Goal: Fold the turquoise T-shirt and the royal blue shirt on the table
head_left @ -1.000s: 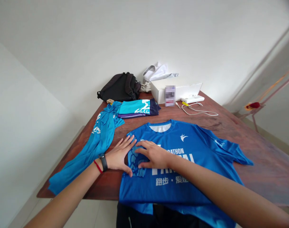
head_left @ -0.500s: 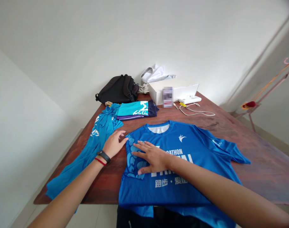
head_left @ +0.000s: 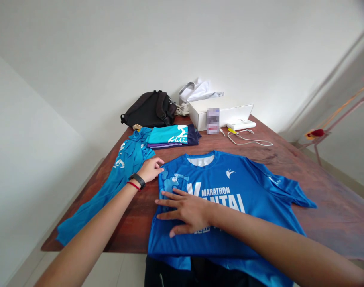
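A royal-blue marathon T-shirt [head_left: 226,199] lies front up on the wooden table [head_left: 328,199], with its near hem hanging over the edge. Its left side is folded inward, showing a patterned panel [head_left: 171,187]. My right hand [head_left: 184,211] rests flat on that fold, fingers spread, gripping nothing. My left hand [head_left: 150,169] lies on the wood, fingertips at the shirt's shoulder and close to a loosely folded turquoise shirt [head_left: 119,183]. It holds nothing.
A folded stack of garments [head_left: 172,135] and a black backpack [head_left: 148,109] sit at the far end. A white box [head_left: 220,113], power bank [head_left: 241,125] and white cable [head_left: 247,140] lie to the right. Dark trousers [head_left: 170,271] show below the near table edge.
My left hand has moved up and away from the fold toward the shirt's shoulder. My right hand has slid toward the hem, uncovering the word MARATHON, and the fold now lies flatter.
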`<state>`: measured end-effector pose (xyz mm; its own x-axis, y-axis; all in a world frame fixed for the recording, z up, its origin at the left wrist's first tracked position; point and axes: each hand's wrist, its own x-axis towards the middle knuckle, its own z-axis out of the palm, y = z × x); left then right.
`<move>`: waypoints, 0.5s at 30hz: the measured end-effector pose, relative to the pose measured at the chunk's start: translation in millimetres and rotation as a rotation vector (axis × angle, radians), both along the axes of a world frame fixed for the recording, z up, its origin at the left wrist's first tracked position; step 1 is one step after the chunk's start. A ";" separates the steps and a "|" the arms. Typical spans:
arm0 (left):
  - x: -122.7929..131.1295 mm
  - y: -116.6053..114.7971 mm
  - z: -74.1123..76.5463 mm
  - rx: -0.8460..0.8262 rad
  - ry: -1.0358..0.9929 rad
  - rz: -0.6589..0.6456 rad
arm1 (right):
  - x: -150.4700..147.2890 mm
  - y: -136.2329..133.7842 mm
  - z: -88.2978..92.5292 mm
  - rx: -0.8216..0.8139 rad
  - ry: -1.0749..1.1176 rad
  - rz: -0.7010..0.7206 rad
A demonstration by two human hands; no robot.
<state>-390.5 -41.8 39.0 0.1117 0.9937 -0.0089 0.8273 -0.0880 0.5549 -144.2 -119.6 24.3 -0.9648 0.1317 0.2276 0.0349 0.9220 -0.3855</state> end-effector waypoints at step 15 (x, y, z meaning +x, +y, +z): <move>31.1 -79.0 4.4 0.149 -0.086 -0.468 | -2.0 -4.9 2.7 -0.093 -0.039 -0.021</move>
<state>-359.4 -120.8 43.4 0.5404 0.8265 0.1578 0.6320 -0.5225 0.5723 -146.2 -124.4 26.9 -0.9695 0.1708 0.1758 0.0704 0.8811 -0.4677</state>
